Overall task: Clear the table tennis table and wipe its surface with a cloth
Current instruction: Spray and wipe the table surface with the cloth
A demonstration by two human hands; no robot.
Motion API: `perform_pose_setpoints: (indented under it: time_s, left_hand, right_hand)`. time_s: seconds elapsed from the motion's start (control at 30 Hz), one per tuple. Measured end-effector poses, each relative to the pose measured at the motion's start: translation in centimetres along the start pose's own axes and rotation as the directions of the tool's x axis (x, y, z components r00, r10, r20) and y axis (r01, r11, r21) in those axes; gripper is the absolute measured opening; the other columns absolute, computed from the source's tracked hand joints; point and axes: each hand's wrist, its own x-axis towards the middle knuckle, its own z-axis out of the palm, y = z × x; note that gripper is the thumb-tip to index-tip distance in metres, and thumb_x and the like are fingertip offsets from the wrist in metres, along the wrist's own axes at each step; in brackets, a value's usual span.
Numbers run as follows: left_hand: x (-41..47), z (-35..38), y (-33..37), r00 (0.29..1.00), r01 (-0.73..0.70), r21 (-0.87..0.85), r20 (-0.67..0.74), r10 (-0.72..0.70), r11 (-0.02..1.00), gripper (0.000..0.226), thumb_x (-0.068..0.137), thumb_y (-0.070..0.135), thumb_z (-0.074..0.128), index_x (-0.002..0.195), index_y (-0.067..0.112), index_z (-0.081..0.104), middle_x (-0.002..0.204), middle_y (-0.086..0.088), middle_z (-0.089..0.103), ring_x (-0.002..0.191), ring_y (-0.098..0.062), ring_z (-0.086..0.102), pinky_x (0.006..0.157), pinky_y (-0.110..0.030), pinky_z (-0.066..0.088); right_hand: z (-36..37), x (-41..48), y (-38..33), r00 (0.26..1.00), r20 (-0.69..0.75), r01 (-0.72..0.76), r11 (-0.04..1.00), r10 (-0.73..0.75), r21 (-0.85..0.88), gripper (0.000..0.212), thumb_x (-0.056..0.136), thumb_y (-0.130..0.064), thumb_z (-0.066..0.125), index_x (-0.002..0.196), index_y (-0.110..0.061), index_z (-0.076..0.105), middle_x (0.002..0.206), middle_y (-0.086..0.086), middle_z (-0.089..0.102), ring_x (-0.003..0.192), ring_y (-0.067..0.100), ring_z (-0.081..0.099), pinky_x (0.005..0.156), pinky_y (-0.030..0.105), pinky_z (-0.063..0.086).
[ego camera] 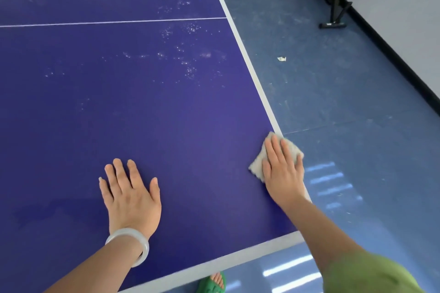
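Clearly mid-wipe: right hand (282, 169) flat, fingers (273, 150) spread and pressing the pale cloth (256, 165) onto the blue surface (166, 107) at its right-hand white edge near the corner, holding it down rather than gripping it; left hand (129, 194) open, palm down and empty, braced on the surface well apart from the cloth. Best done by keeping even pressure, sweeping in overlapping strokes away from the edge toward the whitish specks (188, 69) farther up, likely dust not yet reached, without letting the cloth slip off the rim.
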Motion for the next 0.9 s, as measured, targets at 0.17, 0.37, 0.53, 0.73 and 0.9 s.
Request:
perform_pose_setpoints:
  time_s: [0.17,0.37,0.53,0.73,0.9]
  left_hand:
    - [0.2,0.7,0.0,0.999,0.001,-0.006,-0.042,-0.002,1.0,0.076,0.097,0.05,0.014,0.15,-0.002,0.03,0.157,-0.026,0.024,0.148,-0.04,0.015,0.121,-0.056,0.013]
    - [0.2,0.5,-0.1,0.999,-0.001,0.005,-0.045,0.001,1.0,0.076,0.097,0.049,0.017,0.148,-0.004,0.033,0.156,-0.026,0.027,0.147,-0.041,0.018,0.119,-0.057,0.016]
    - [0.2,0.2,0.0,0.999,-0.007,-0.006,-0.04,0.007,1.0,0.075,0.097,0.048,0.019,0.148,-0.004,0.034,0.155,-0.027,0.028,0.147,-0.042,0.02,0.119,-0.058,0.017]
    - [0.2,-0.1,0.1,1.0,-0.011,-0.012,-0.016,0.011,1.0,0.074,0.097,0.048,0.018,0.147,-0.004,0.034,0.155,-0.028,0.028,0.146,-0.043,0.02,0.118,-0.058,0.017]
    - [0.3,-0.4,0.2,1.0,-0.003,0.009,0.006,0.003,1.0,0.075,0.097,0.049,0.016,0.148,-0.003,0.034,0.155,-0.027,0.028,0.146,-0.043,0.021,0.119,-0.058,0.017]
  right_hand:
    - [-1.2,12.6,-5.3,0.996,0.046,-0.072,0.997,0.07,0.042,0.055,0.104,-0.033,0.014,0.158,-0.024,0.005,0.164,-0.012,0.003,0.151,0.014,0.0,0.117,0.059,0.007]
    - [-0.5,7.7,-14.6,0.899,0.108,0.43,0.903,-0.425,-0.027,0.062,0.1,-0.039,-0.001,0.158,-0.017,0.005,0.165,-0.003,0.007,0.152,0.021,-0.001,0.119,0.057,0.0]
    - [0.9,3.7,-6.4,0.937,-0.019,0.347,0.935,-0.349,-0.078,0.058,0.103,-0.041,0.016,0.155,-0.02,0.028,0.161,-0.005,0.027,0.151,0.017,0.016,0.119,0.054,0.016]
    - [0.2,6.2,-3.1,0.978,-0.061,-0.196,0.978,0.201,0.077,0.062,0.1,-0.04,0.009,0.158,-0.018,0.015,0.165,-0.001,0.013,0.151,0.018,0.009,0.121,0.05,0.01]
    - [0.3,5.3,-11.1,0.993,-0.077,0.096,0.993,-0.091,0.071,0.061,0.099,-0.038,0.015,0.156,-0.016,0.019,0.16,0.002,0.024,0.148,0.022,0.019,0.119,0.047,0.018]
